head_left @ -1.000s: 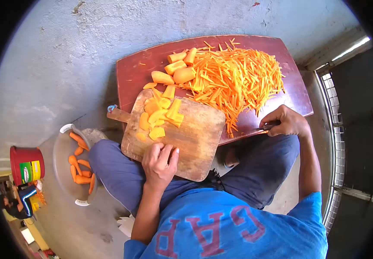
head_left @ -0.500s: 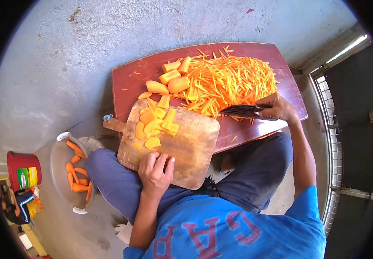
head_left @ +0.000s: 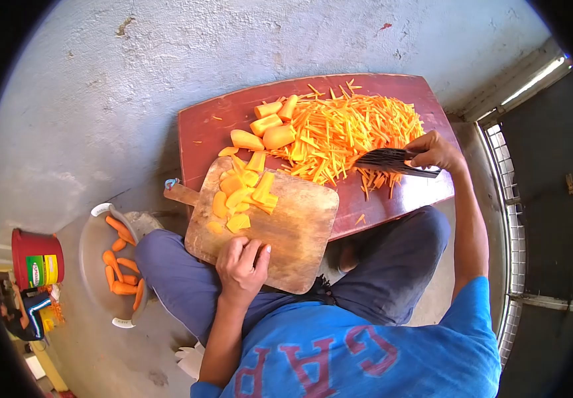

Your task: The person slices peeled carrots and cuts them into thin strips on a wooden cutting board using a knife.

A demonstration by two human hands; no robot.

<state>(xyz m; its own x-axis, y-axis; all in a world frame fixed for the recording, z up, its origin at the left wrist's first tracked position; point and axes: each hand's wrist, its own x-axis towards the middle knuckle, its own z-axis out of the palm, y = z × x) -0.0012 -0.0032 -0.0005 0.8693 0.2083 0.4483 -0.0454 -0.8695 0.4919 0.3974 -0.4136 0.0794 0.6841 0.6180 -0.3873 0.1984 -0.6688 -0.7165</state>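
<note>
Orange carrot strips (head_left: 366, 119) form a large heap on a dark red table (head_left: 213, 123), so much of the fine cutting looks done. Still in larger form are several thick carrot chunks (head_left: 278, 136) beside the heap, flat carrot slices (head_left: 239, 198) on a wooden board (head_left: 293, 229), and seemingly whole carrots (head_left: 125, 289) in a grey basin (head_left: 95, 298) on the floor. The right hand (head_left: 436, 152) grasps a broad, dark-bladed knife (head_left: 386, 159), its blade against the heap's near edge. The left hand (head_left: 241, 268) holds nothing, its loosely bent fingers resting on the board's near side. The board lies tilted between the table and the seated person's lap. Behind the table is a rough, pale blue wall (head_left: 134, 73). A red bucket (head_left: 24, 249) and another person (head_left: 28, 318) are at far left; a metal grille (head_left: 514, 245) and dark panels (head_left: 552, 225) are at right.
</note>
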